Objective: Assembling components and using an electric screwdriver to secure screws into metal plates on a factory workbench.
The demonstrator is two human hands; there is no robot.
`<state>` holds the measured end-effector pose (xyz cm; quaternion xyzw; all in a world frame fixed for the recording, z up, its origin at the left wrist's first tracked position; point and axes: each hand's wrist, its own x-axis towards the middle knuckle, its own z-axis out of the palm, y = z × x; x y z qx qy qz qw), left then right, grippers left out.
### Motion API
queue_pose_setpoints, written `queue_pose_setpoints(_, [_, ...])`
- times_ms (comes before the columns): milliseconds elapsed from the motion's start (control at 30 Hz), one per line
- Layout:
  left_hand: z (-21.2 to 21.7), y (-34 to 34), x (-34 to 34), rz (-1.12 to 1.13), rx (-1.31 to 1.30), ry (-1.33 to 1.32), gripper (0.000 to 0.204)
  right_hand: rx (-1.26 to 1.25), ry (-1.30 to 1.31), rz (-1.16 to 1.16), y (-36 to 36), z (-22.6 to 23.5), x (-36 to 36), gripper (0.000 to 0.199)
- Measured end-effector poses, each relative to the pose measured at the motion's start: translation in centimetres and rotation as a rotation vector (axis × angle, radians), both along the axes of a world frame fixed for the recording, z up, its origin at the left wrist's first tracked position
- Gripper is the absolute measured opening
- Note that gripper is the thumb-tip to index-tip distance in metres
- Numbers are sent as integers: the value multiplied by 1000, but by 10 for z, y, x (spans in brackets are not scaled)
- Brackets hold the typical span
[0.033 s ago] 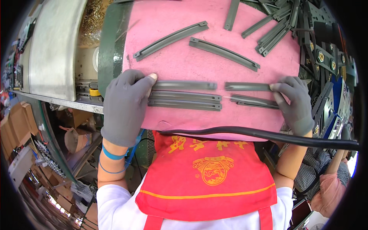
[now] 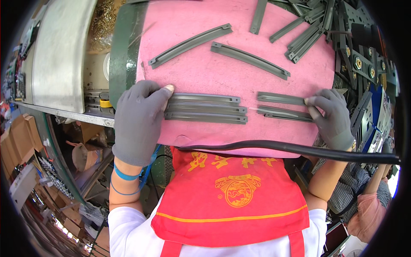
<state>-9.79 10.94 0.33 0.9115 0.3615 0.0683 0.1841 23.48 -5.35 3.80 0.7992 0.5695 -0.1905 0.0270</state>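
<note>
My left hand (image 2: 139, 122), in a grey glove with a bare thumb tip, grips the left end of a grey metal rail (image 2: 205, 98). That rail lies against two similar rails (image 2: 205, 113), making a row of three on the pink mat. On the right, my gloved right hand (image 2: 332, 113) pinches the outer end of another grey rail (image 2: 280, 98). Just nearer to me, more rails (image 2: 284, 113) lie close together, their right ends partly hidden by that hand. Farther up the mat rest two separate rails, one slanting (image 2: 190, 46) and one (image 2: 250, 60) tilted the other way.
A pile of rails (image 2: 304, 40) covers the mat's (image 2: 231, 137) far right. A black cable (image 2: 278, 147) crosses its near edge. Metal brackets with bolts (image 2: 358, 64) stand at the right. Small brass-coloured parts (image 2: 102, 21) lie far left. Another person's arm (image 2: 370, 214) shows at lower right.
The rail in my left hand has shifted slightly nearer, against the two below it. My right hand has moved a little right with its rail, widening the gap between the groups.
</note>
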Motion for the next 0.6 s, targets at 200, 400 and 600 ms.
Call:
queue_pose_setpoints(200, [6, 14, 11, 240, -86, -218, 32, 279, 202, -72, 22, -15, -25, 26])
queue_pose_setpoints(400, [-17, 46, 39, 120, -39, -263, 26, 532, 336, 301, 58, -67, -86, 19])
queue_pose_setpoints(600, [-6, 40, 34, 55, -183, -224, 13, 490, 509, 201, 71, -37, -53, 28])
